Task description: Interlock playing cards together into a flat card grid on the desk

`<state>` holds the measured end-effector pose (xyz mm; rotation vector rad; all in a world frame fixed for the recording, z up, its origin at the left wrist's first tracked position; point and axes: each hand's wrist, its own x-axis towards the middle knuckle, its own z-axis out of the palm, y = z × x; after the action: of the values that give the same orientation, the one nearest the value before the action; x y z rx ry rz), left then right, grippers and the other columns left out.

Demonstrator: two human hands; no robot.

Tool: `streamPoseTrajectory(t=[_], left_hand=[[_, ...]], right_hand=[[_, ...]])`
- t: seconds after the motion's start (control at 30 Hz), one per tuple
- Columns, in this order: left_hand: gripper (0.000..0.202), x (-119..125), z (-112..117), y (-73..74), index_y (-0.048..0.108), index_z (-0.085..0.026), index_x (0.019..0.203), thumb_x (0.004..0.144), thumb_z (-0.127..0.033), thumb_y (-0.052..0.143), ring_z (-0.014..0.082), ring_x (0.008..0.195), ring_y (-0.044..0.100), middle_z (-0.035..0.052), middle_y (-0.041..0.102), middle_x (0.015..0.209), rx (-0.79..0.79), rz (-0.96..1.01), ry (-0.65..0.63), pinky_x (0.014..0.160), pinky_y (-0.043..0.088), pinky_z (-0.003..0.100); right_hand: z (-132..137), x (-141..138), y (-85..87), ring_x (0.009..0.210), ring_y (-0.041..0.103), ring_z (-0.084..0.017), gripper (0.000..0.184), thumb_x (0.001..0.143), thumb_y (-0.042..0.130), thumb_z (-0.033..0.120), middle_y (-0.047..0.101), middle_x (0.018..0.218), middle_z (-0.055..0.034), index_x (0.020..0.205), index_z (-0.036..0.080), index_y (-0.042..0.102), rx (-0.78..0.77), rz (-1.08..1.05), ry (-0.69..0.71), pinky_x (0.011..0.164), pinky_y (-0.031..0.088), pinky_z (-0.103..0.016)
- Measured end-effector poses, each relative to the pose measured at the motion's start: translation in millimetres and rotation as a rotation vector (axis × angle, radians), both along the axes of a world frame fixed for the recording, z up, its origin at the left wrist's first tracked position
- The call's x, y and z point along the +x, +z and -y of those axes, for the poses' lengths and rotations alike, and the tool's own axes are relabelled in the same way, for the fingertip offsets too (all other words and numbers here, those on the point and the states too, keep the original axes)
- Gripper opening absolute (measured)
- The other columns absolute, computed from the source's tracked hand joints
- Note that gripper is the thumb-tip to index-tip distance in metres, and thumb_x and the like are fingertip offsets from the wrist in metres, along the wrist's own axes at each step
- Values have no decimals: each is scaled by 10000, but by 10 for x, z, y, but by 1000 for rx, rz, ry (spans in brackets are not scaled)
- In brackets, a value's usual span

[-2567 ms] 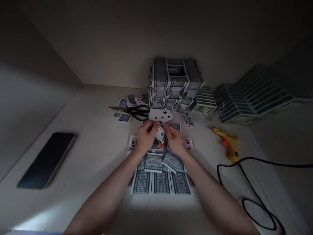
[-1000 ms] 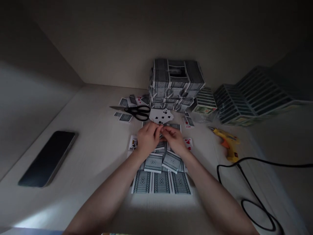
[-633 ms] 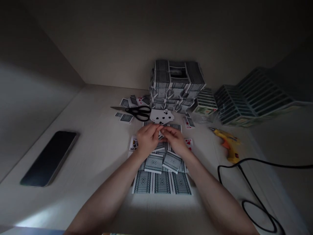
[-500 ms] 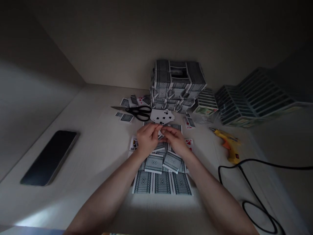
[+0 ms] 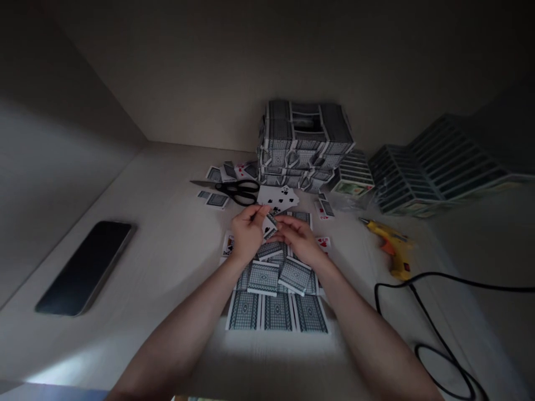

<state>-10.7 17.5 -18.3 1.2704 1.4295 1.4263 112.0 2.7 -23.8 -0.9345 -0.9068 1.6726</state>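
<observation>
Between my two hands is a playing card [image 5: 268, 227], its white face and a strip of patterned back both showing, so it looks folded. My left hand [image 5: 249, 233] pinches its left side, fingers closed. The fingers of my right hand [image 5: 296, 236] are closed on its right edge. Under and in front of my hands lie patterned cards, some loose and tilted like the folded card [image 5: 295, 275], over a flat row of face-down cards [image 5: 277, 313]. A king card [image 5: 228, 245] sticks out at left, a five of hearts [image 5: 323, 245] at right.
Black-handled scissors [image 5: 238, 191] lie beyond my left hand, beside face-up cards [image 5: 278, 197]. Behind stands a box built of cards [image 5: 288, 139]. A yellow glue gun [image 5: 393, 248] with a black cord [image 5: 443, 280] lies right; a phone [image 5: 86, 268] lies left. Stacked packs [image 5: 418, 172] stand far right.
My left hand has drawn slightly left and turned, so more of the folded card shows between my hands. My right hand has barely moved.
</observation>
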Motion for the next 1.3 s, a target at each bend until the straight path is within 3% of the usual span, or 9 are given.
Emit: streamPoseTrajectory(t=[0.2,0.37,0.5,0.67,0.93,1.13,1.3], left_hand=[[334,-12,-22,3,690,-158,788,813,-454,537,121,633,544,7,646,686,15,6,-74,593,408,223],[533,-25,-54,-11,664,-156,772,876,-564,338,135,647,551,28,623,678,13,157,-83,597,417,239],[378,-8,-67,-10,582,-158,698,820,-508,507,105,580,472,-18,535,607,30,49,-99,531,363,212],[331,2,-41,-5,492,-167,664,862,-431,457,83,536,409,-43,447,566,57,-104,-136,492,313,197],[357,13,30,26,411,-179,588,893,-364,387,93,492,409,-34,426,499,119,-390,-169,490,276,225],[417,25,54,27,367,-173,512,884,-355,409,80,456,360,-41,363,445,173,-400,-156,471,245,234],[485,2,12,12,402,-168,465,863,-443,439,72,415,356,-44,369,402,74,-242,-194,428,260,220]], right_hand=[[-8,-34,-6,501,588,-113,223,661,715,395,629,651,38,759,208,643,7,124,-92,503,500,-250],[-31,-46,-22,642,636,-153,254,718,657,435,664,792,10,840,221,596,98,81,-217,523,526,-277],[-47,-40,-34,633,654,-167,293,719,651,458,660,752,19,880,245,529,92,48,-199,476,512,-270],[-31,-48,-14,498,618,-166,328,710,632,530,605,566,46,764,242,485,39,97,-93,388,450,-255],[69,-102,69,296,420,-104,443,807,450,617,484,375,59,645,208,507,107,460,-326,306,327,-227],[109,-90,-5,297,387,-85,461,841,448,552,386,335,71,539,205,473,182,610,-414,323,272,-214],[76,-51,60,361,354,-81,425,799,510,532,395,410,67,540,196,475,145,474,-380,366,282,-225]])
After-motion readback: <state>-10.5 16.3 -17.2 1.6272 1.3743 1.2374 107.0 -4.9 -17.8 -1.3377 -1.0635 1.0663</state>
